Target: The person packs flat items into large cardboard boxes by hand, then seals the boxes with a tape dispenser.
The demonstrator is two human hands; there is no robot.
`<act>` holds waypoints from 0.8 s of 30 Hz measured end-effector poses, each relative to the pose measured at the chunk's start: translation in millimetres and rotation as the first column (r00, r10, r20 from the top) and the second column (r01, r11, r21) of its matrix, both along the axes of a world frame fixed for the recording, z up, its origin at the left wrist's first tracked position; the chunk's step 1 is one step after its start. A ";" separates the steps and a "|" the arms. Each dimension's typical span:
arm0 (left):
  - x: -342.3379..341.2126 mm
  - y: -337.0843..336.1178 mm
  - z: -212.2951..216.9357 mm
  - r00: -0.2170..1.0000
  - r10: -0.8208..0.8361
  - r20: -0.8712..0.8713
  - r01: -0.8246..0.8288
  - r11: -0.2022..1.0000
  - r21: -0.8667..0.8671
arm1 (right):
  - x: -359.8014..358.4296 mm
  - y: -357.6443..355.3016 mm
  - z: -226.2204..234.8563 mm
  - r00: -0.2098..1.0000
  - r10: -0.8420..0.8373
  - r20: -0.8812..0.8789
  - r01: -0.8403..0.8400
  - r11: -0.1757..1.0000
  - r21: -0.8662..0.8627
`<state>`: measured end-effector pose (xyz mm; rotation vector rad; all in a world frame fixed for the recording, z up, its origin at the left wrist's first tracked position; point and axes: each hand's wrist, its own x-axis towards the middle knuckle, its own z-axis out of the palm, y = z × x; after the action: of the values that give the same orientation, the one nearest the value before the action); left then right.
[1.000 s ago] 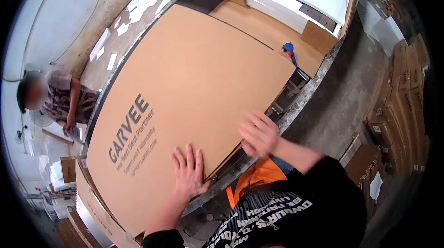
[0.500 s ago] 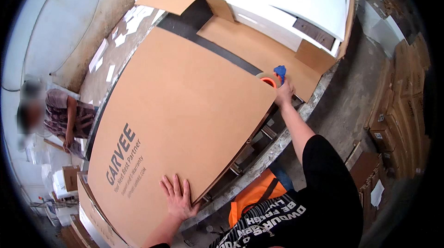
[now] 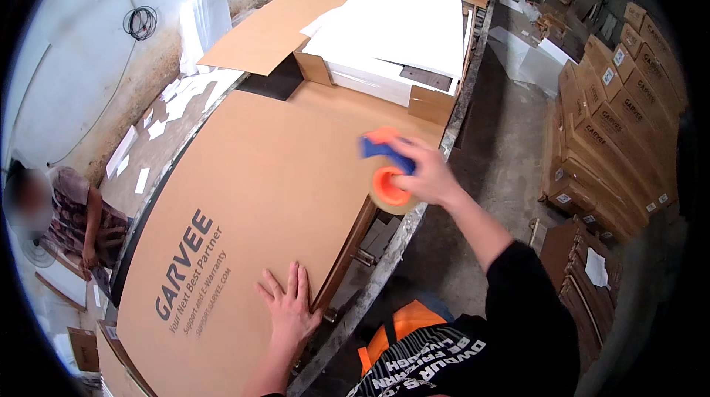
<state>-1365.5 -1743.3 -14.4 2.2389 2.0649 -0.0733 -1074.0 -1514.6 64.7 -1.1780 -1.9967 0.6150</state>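
Note:
A large closed cardboard box (image 3: 244,175) with dark print on top lies lengthwise before me. My left hand (image 3: 288,307) rests flat on its near part, fingers spread, close to the right edge. In my right hand (image 3: 431,175) is a tape dispenser (image 3: 390,153), its blue and orange parts slightly blurred by motion. A roll of tape sits around its orange hub. It is above the right edge of the box near the far right corner; whether it touches the cardboard I cannot tell. Beyond lies an open carton (image 3: 433,103) with white sheets (image 3: 399,19) on top.
The box lies on a conveyor with metal rollers (image 3: 364,257) and a worn rail (image 3: 392,249). At left, another person (image 3: 81,212) stands across the line. Brown cartons (image 3: 614,123) are stacked at right. White scraps (image 3: 177,105) litter a surface by the wall.
My right hand has brought the tape dispenser from the far right corner back toward me, turning it. My left hand stays flat on the box. The view has shifted, showing more of the far line.

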 end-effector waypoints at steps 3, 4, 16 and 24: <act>-1.6 0.4 -2.4 1.000 -0.009 0.009 0.009 1.000 -0.001 | -95.7 17.2 38.7 0.878 0.197 0.436 -0.257 0.963 0.082; -1.7 -0.1 -4.7 1.000 -0.018 0.019 0.018 1.000 0.007 | -128.9 30.0 55.9 0.733 0.313 0.604 -0.251 0.950 -0.187; 2.4 -2.2 -1.8 0.995 0.070 0.066 -0.073 0.996 0.050 | -42.7 -49.3 -65.7 0.430 0.472 0.769 -0.249 0.881 -0.402; -1.3 -14.0 -11.7 0.989 0.120 0.083 -0.128 0.987 0.098 | -77.6 -75.1 -100.0 0.312 0.477 0.822 -0.259 0.875 -0.410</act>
<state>-1366.9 -1757.3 -26.1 2.1250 2.2088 0.1300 -1151.6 -1589.8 -35.2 -1.3161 -3.3292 0.3937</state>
